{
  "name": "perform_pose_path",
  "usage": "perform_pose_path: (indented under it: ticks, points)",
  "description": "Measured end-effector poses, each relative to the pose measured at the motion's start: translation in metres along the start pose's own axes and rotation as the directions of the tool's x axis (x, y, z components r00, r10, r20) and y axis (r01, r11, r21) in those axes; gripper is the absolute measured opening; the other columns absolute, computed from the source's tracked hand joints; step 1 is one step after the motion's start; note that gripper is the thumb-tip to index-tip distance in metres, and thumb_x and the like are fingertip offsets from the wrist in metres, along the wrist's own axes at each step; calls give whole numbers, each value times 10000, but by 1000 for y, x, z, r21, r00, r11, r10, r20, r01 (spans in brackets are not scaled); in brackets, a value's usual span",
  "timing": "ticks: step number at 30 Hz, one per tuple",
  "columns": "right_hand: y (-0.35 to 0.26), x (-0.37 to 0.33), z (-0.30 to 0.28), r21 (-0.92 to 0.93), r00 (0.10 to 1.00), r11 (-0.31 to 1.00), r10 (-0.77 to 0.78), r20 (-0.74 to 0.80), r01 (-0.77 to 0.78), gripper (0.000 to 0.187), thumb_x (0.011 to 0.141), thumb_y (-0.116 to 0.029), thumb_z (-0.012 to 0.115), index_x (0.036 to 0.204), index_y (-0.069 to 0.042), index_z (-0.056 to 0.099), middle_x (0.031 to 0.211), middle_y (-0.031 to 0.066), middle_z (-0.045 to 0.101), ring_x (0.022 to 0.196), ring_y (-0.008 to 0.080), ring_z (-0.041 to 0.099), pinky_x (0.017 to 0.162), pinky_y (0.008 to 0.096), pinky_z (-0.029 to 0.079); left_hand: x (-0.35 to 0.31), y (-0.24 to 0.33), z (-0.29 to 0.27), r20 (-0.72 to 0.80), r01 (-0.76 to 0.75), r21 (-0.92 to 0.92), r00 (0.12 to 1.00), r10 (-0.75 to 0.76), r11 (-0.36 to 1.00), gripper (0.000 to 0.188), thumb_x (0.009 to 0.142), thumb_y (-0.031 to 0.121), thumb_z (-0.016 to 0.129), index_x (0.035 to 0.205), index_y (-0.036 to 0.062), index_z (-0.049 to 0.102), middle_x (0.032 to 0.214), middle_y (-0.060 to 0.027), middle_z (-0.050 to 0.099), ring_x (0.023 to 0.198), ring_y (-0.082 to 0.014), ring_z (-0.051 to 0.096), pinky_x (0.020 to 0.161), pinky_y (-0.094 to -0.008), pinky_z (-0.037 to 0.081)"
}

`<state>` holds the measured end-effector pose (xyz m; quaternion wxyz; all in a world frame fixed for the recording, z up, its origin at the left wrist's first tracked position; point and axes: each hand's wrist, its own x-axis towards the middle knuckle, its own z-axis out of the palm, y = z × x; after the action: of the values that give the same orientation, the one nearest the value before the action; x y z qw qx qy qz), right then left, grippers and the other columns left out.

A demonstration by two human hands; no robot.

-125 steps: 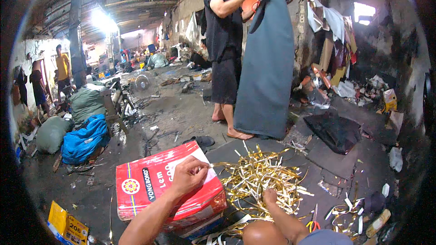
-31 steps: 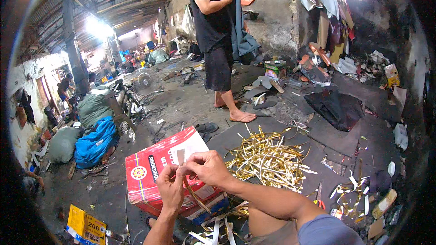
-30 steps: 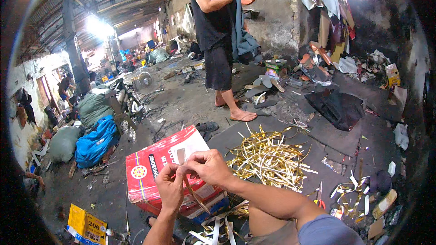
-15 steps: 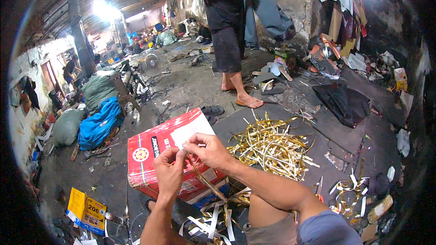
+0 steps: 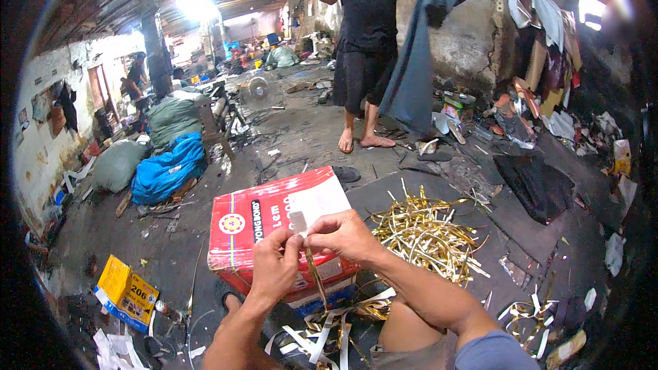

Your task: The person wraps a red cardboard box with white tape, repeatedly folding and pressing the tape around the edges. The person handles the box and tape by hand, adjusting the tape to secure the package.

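My left hand (image 5: 275, 260) and my right hand (image 5: 346, 234) meet above a red carton (image 5: 232, 241), fingertips pinched close together. Between them they hold a narrow gold strip (image 5: 315, 277), which hangs down in front of the box. A small white piece (image 5: 299, 222) sticks up from the fingertips; whether it is the strip's own pale back or a separate bit, I cannot tell. To the right of my right forearm lies a tangled heap of gold-and-white strips (image 5: 432, 236). More loose strips (image 5: 322, 336) lie beneath my hands by my leg.
A person in dark clothes (image 5: 370, 20) stands barefoot beyond the box, near a hanging grey-blue sheet (image 5: 432, 62). A yellow-blue carton (image 5: 128, 294) lies at lower left. Sacks (image 5: 122, 164), a blue bundle (image 5: 169, 168) and a fan (image 5: 260, 92) stand farther left. Black sheeting (image 5: 534, 185) lies right.
The view has shifted slightly. The standing person has turned, shows no phone, and stretches out an arm; the hanging sheet has swung. My hands stay pinched together, with the white piece now showing more.
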<state>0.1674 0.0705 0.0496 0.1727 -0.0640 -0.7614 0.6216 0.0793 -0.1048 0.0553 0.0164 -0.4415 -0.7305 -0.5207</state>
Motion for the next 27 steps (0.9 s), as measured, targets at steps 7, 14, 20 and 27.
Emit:
perform_pose_path:
  ticks: [7, 14, 20, 27]
  points:
    - [-10, -3, 24, -322, 992, 945, -84, -96, 49, 284, 788, -256, 811, 971, -38, 807, 844, 104, 782, 758, 163, 720, 735, 354, 571, -8, -12, 6, -102, -63, 150, 992, 79, 987, 135, 948, 107, 636, 902, -20, 652, 829, -248, 664, 783, -439, 681, 682, -527, 525]
    - [-3, -8, -3, -626, 944, 779, -234, -233, 39, 175, 738, -127, 758, 806, 32, 730, 659, 95, 683, 613, 142, 604, 616, 336, 483, 10, -28, 47, -53, -52, 8, 997, 52, 999, 245, 944, 212, 611, 946, -19, 691, 921, -277, 697, 877, -471, 684, 797, -538, 541]
    - [18, 10, -17, -682, 877, 718, -406, -255, 135, 134, 739, -92, 763, 792, 29, 738, 685, 104, 699, 679, 155, 660, 659, 353, 507, 8, -8, 25, -143, -86, -49, 987, 78, 995, 236, 931, 199, 618, 902, -30, 672, 914, -281, 681, 868, -468, 679, 750, -532, 523]
    - [0, -4, -21, -27, 974, 998, -64, -219, 59, 117, 921, -61, 756, 1008, -4, 702, 895, 19, 692, 754, 95, 640, 675, 245, 535, 9, -4, 17, -169, -47, -168, 985, 18, 985, 230, 916, 182, 636, 860, -36, 683, 802, -269, 675, 789, -427, 698, 709, -502, 527]
